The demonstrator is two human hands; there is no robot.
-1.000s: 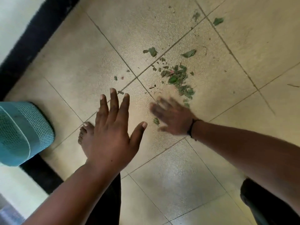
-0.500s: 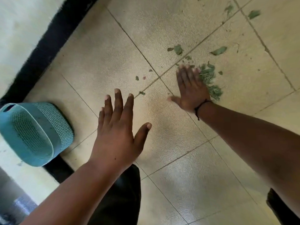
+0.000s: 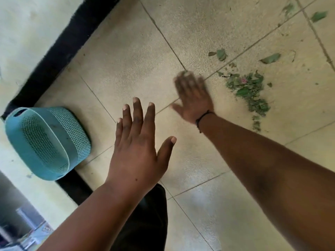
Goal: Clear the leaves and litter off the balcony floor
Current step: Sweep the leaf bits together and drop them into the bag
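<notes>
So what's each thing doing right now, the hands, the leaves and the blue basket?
Left hand: open, fingers spread, holding nothing.
Right hand: open, flat, blurred, holding nothing.
Leaf pile: heaped on the floor, right of the right hand.
Loose leaves: scattered beyond the pile.
Blue basket: tipped on its side, nothing seen inside.

Pale beige floor tiles are filling most of the frame, their thin grout lines running diagonally. A black skirting strip is edging them at the upper left, beneath a cream wall. Daylight is glaring off the tiles at the lower centre.
</notes>
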